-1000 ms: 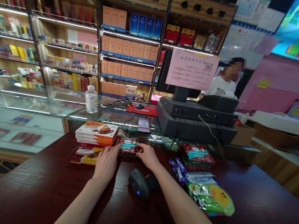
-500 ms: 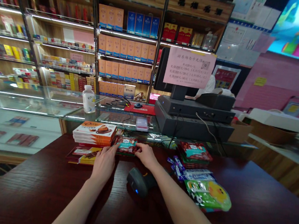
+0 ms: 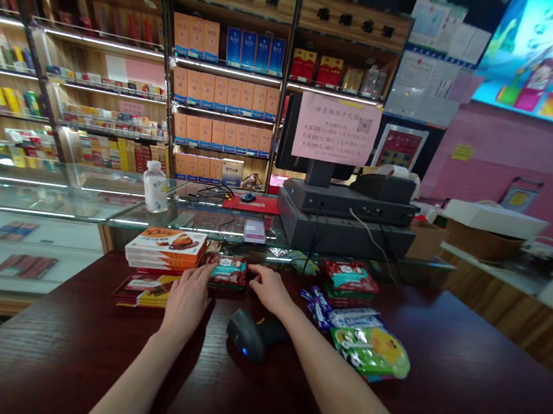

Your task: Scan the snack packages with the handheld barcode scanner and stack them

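Observation:
A small red and teal snack packet lies on the dark wooden counter, right beside a stack of orange chocolate boxes. My left hand rests flat with its fingertips against the packet's left end. My right hand lies with fingers stretched out, touching the packet's right end. Neither hand lifts it. A dark barcode scanner with a blue light sits on the counter just under my right forearm.
Flat chocolate bars lie under the orange boxes. To the right are a pile of red-teal packets, blue-white candy packs and a green-yellow bag. Behind stand a cash register, a water bottle and stocked shelves.
The view has swung slightly right and down. A person seen behind the register a second ago is out of view. My hands have stayed at the packet's ends, the right one flattening a little.

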`<control>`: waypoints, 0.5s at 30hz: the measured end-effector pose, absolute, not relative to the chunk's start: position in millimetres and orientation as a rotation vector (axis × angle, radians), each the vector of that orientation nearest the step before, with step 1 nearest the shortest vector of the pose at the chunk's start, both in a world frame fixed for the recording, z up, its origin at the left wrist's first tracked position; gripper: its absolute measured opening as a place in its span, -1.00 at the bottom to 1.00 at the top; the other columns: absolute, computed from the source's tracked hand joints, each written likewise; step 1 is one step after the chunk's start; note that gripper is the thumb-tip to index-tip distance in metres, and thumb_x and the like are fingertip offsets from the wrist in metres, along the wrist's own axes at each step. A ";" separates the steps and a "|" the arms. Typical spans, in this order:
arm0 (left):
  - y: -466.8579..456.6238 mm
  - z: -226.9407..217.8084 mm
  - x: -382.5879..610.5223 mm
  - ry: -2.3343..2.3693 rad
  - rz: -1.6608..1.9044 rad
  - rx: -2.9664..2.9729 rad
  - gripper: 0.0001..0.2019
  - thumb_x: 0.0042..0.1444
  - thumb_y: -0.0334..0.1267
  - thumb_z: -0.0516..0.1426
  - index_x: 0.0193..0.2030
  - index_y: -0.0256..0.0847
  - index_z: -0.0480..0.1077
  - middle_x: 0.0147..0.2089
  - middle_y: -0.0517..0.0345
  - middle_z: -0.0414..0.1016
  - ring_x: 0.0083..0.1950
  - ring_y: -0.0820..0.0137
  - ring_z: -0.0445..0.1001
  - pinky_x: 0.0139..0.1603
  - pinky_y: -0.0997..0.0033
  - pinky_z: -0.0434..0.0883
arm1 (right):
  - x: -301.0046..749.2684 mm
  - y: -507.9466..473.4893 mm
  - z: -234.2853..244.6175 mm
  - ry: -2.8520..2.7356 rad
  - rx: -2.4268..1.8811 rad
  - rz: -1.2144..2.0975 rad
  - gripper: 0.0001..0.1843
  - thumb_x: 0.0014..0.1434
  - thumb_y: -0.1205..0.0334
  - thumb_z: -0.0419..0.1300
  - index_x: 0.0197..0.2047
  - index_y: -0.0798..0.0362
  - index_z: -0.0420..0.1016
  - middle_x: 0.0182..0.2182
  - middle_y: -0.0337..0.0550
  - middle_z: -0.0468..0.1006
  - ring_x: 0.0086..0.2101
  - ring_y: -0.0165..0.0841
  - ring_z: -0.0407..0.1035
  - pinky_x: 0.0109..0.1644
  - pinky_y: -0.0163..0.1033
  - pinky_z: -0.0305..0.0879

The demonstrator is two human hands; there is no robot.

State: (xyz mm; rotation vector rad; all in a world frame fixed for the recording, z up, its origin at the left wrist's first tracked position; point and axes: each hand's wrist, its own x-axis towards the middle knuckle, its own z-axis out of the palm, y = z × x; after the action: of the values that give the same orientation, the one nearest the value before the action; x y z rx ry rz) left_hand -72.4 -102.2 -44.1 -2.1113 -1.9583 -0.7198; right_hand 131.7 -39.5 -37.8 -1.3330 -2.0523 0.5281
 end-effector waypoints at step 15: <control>-93.0 -21.3 -39.7 -1.667 -0.753 -2.307 -0.56 0.25 -0.42 -0.03 0.19 -0.01 0.42 0.29 0.10 0.42 0.28 0.18 0.35 0.23 0.05 0.33 | 211.4 -71.1 -21.2 -2.002 -1.377 0.288 -0.56 0.16 0.42 0.15 0.10 0.04 0.54 0.04 -0.08 0.60 0.08 -0.23 0.40 0.24 -0.13 0.23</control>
State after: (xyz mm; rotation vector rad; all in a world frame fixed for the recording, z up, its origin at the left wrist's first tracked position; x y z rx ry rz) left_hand -39.7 -93.0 -21.3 -2.3071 -1.6667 -0.7532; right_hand 211.4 -71.1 -21.2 -1.3769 -2.0022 0.2879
